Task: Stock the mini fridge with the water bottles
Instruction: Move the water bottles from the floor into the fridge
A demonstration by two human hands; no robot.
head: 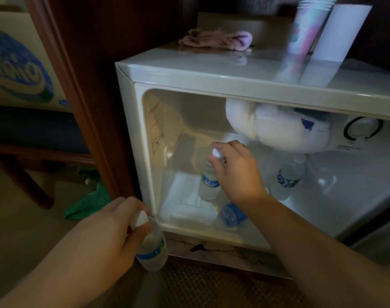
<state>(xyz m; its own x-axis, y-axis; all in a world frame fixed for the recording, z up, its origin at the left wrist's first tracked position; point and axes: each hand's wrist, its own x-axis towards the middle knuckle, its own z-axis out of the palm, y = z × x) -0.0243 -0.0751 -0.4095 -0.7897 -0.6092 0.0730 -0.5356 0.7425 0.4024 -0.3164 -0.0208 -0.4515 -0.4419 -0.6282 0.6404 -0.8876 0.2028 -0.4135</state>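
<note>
The white mini fridge [131,152] stands open in front of me. My right hand [236,172] reaches inside and grips the white cap of an upright water bottle [208,185] on the fridge floor at the left. My left hand [114,232] holds a second water bottle [154,252] by its cap, hanging just outside the fridge's lower left corner. Another bottle [288,176] stands upright further right inside. A bottle with a blue label [230,215] lies on its side near the front, partly behind my right forearm.
A thick lump of frost [276,127] hangs from the fridge's top, beside a round dial [362,127]. On top of the fridge lie a pink cloth [216,38], a stack of cups [305,27] and a white roll [336,32]. A dark wooden post [78,96] stands to the left.
</note>
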